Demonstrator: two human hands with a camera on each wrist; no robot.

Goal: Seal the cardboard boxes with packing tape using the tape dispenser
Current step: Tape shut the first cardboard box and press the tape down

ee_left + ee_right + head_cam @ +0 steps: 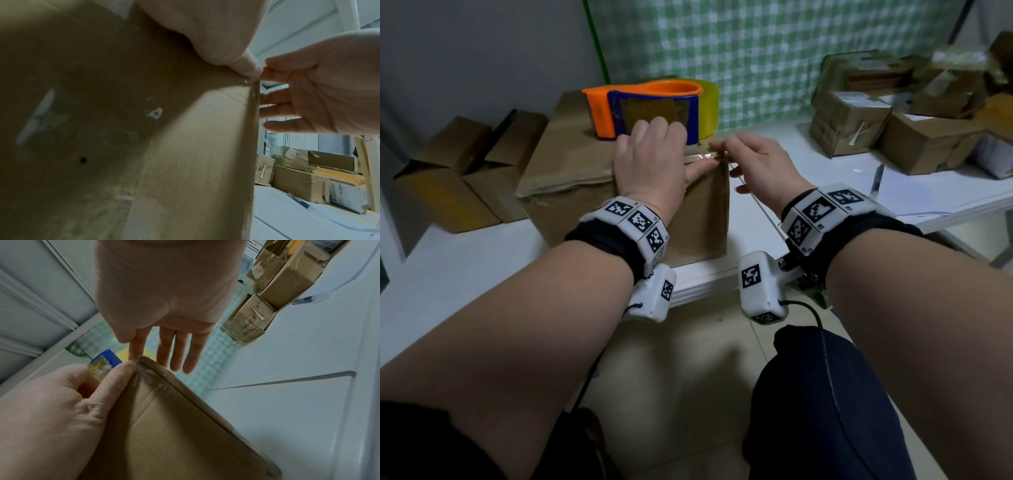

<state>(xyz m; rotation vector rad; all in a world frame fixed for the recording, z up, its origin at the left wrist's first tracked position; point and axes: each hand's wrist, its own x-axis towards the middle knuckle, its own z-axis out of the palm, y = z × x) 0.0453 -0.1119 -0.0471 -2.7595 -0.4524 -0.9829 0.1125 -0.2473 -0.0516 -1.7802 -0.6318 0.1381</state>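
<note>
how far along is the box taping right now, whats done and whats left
Done: a strip of clear tape lies along the top front edge of the cardboard box, and the tape dispenser is parked on top.

In hand: the left hand presses the tape at the box's right corner while the right hand pinches its end.

Left: folding that end down the side; open boxes wait at left.
</note>
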